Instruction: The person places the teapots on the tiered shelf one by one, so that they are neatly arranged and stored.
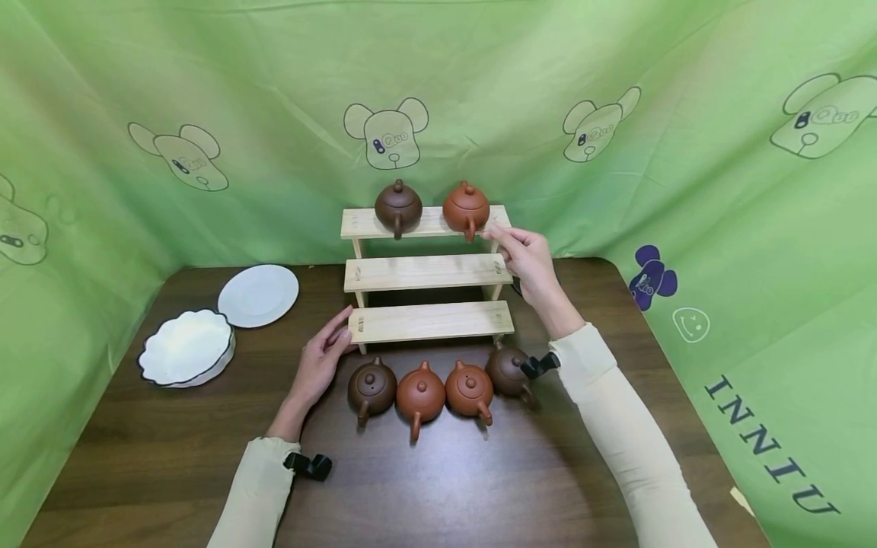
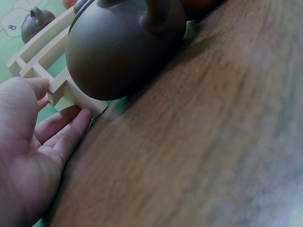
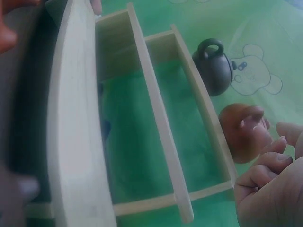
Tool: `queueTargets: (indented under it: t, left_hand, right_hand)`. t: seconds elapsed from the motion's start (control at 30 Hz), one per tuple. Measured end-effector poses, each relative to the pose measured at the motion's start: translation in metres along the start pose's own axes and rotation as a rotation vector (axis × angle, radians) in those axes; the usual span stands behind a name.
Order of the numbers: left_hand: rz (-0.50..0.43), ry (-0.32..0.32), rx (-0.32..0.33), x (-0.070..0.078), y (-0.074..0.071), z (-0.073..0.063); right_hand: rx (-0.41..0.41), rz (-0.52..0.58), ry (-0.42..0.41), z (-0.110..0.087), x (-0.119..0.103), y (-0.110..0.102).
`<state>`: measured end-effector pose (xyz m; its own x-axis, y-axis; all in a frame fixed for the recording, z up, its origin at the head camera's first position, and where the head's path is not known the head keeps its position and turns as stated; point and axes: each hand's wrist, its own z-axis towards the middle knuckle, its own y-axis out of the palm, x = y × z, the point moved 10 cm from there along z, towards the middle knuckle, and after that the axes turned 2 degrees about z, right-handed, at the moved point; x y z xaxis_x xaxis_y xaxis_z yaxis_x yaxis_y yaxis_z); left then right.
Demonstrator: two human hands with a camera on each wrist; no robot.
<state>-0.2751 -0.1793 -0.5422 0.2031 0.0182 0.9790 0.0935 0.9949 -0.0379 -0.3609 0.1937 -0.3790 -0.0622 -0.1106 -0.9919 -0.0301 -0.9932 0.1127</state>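
My left hand holds the left end of the lowest step of a three-step wooden stand, thumb and fingers against the wood. Beside it, a dark brown teapot fills the top of the left wrist view. On the top step sit another dark brown teapot and a reddish-brown teapot, handles facing me. My right hand is just right of the reddish-brown teapot, its fingers loosely bent. In the right wrist view its fingertips are close to that teapot, with nothing visible between them.
Before the stand, a dark teapot, two reddish ones and another dark one stand in a row. A white plate and a scalloped white bowl are at left. Green cloth surrounds the wooden table.
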Motion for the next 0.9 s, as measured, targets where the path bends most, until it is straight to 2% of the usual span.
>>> queueTargets:
  t: [0.1,0.2,0.27,0.4,0.5,0.77,0.9]
  left_hand:
    - [-0.032,0.011,-0.001,0.002,0.0,0.0]
    - [-0.019,0.011,-0.017,0.002,0.0,0.001]
    - [0.014,-0.005,-0.018,-0.005,-0.001,0.002]
    - [0.047,-0.084,-0.013,-0.029,-0.007,0.007]
    - [0.032,-0.105,-0.018,-0.037,-0.009,0.008]
    - [-0.008,-0.009,-0.009,-0.009,-0.003,0.002]
    - [0.003,-0.041,0.003,-0.011,-0.003,0.001]
  right_hand:
    - [0.001,-0.027,-0.003,-0.005,0.002,-0.008]
    - [0.0,-0.029,-0.001,-0.01,0.005,-0.015]
    - [0.003,-0.022,0.002,-0.015,0.007,-0.02]
    - [0.011,-0.007,0.013,-0.025,0.01,-0.029]
    - [0.013,0.001,0.024,-0.034,0.013,-0.035]
    - [-0.005,-0.026,0.067,-0.058,0.031,-0.045]
    - [-0.016,-0.036,0.086,-0.073,0.041,-0.048]
